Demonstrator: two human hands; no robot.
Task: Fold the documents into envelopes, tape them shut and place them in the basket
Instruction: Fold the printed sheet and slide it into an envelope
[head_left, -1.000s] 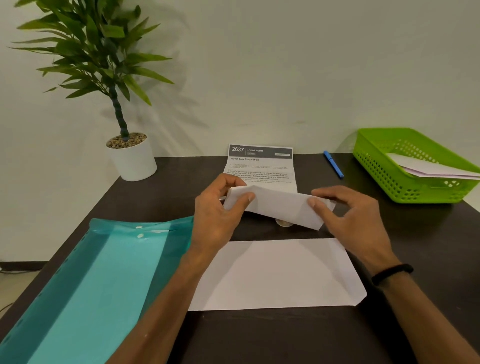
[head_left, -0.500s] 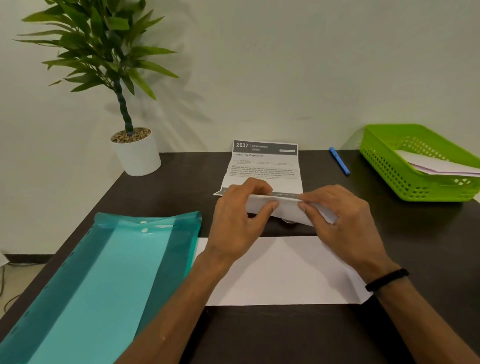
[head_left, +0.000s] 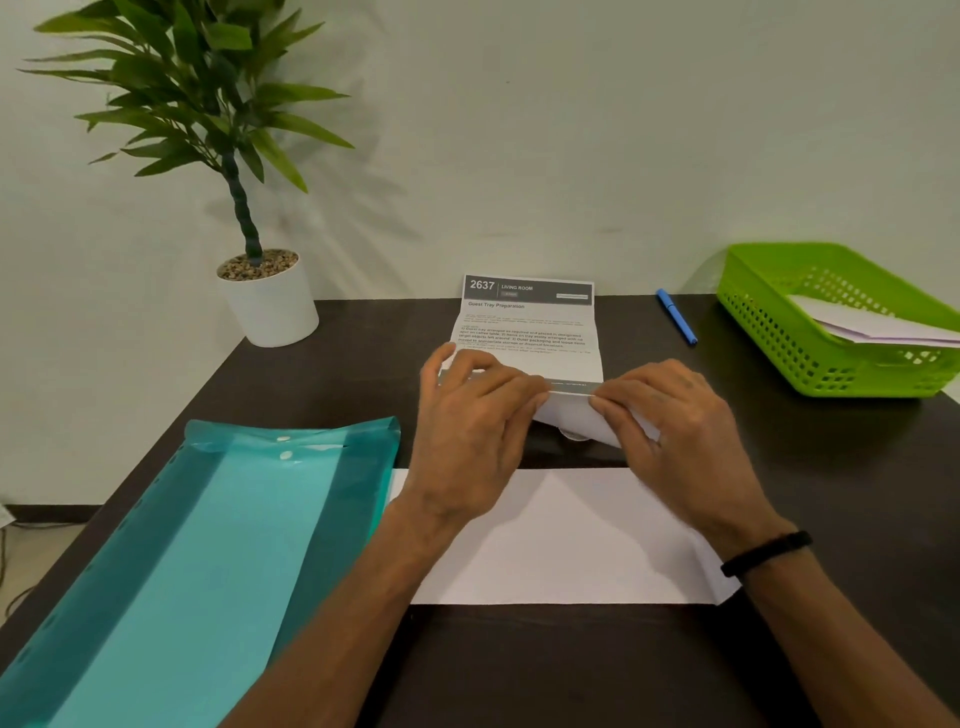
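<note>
A printed document (head_left: 527, 332) lies on the dark table at the middle back, its near part folded up over itself. My left hand (head_left: 475, 431) and my right hand (head_left: 675, 431) both pinch the folded flap (head_left: 571, 410), fingertips meeting along its top edge. A white envelope (head_left: 571, 540) lies flat just in front of my hands, partly under my wrists. The green basket (head_left: 763, 322) stands at the right back with white envelopes (head_left: 862, 325) inside. Under the folded flap a small round clear thing, perhaps a tape roll (head_left: 573, 435), peeks out.
A teal plastic folder (head_left: 171, 561) covers the left front of the table. A potted plant (head_left: 260, 291) stands at the back left corner. A blue pen (head_left: 676, 315) lies between the document and the basket. The wall runs right behind the table.
The raised, loose flap has come down and forward onto the document. My hands have drawn together along its edge and lowered toward the table.
</note>
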